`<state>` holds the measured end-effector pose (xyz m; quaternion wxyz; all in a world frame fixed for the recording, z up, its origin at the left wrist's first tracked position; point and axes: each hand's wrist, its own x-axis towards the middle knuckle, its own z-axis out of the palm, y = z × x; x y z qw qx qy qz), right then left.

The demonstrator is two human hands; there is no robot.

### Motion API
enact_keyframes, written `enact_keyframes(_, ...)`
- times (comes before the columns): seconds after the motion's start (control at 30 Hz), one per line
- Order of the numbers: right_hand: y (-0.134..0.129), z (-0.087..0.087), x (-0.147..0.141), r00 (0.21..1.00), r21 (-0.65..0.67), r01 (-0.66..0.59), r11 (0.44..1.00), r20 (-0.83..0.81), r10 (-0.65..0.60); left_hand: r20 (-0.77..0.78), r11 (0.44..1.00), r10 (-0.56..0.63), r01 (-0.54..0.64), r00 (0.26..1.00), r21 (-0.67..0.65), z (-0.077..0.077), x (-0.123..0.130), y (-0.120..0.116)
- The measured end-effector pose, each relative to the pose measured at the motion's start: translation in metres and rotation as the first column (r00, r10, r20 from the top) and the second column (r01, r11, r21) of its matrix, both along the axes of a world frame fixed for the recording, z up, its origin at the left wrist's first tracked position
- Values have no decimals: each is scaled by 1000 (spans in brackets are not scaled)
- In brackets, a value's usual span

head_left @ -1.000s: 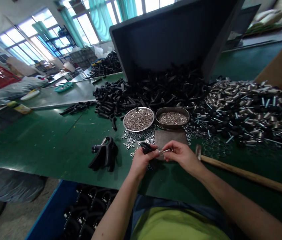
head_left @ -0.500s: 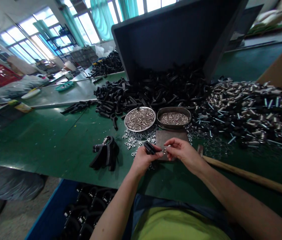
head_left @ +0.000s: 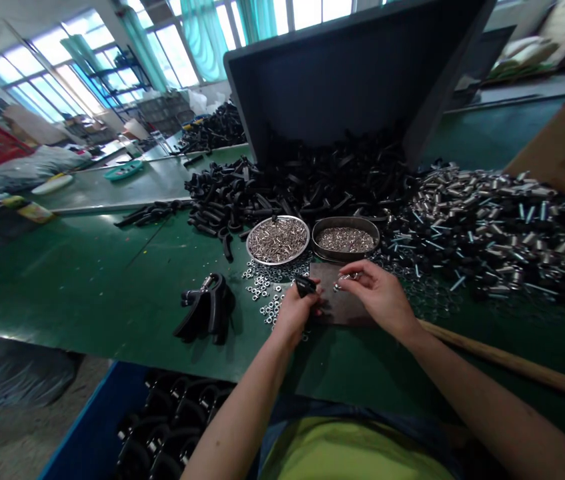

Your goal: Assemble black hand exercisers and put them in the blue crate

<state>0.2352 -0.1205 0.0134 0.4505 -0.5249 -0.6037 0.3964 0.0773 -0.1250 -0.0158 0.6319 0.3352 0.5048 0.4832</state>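
Note:
My left hand (head_left: 295, 313) is closed around a small black plastic part (head_left: 305, 286), whose end sticks out above my fingers. My right hand (head_left: 377, 297) pinches a small silver fastener (head_left: 346, 279) between fingertips and thumb, a little apart from the black part. Both hands hover over a dark steel plate (head_left: 337, 307). Loose silver nuts and washers (head_left: 262, 288) lie just left of my left hand. An assembled black spring hand grip (head_left: 207, 310) rests further left on the green table.
A round tray of silver pins (head_left: 277, 240) and an oval pan of small metal pieces (head_left: 345, 239) stand beyond the plate. Behind them lie heaps of black handles (head_left: 287, 187) and bolts with sleeves (head_left: 492, 233). A hammer handle (head_left: 502, 360) lies right; a blue bin (head_left: 97, 427) sits below the table edge.
Both hands have moved slightly away from me and up the picture, over the steel plate. My right hand has shifted right, opening a small gap between the fastener and the black part.

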Motion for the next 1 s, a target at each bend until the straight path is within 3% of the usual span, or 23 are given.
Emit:
enact_keyframes(0.1,-7,14,-7,997,26,-14,1000,-78,16,176,994,-44,60,983,-88,3,9,-5)
enact_keyframes(0.2,-12,20,-12,999,116,-14,993,-27,18,258,984,-76,113,963,-135,7,20,-13)
enact_keyframes(0.37,-17,14,-10,981,244,-91,965,191,44,302,971,-147,196,942,-136,9,28,-24)
enact_keyframes(0.6,-29,8,0,978,214,-59,975,207,13,376,964,-159,225,913,-140,5,35,-37)
enact_keyframes(0.8,-27,2,0,984,30,-71,997,165,65,55,988,-107,112,993,-103,0,33,-43)
enact_keyframes(1.0,-26,4,-28,959,202,-149,968,266,92,-309,1000,12,-14,951,-4,-1,9,-43)
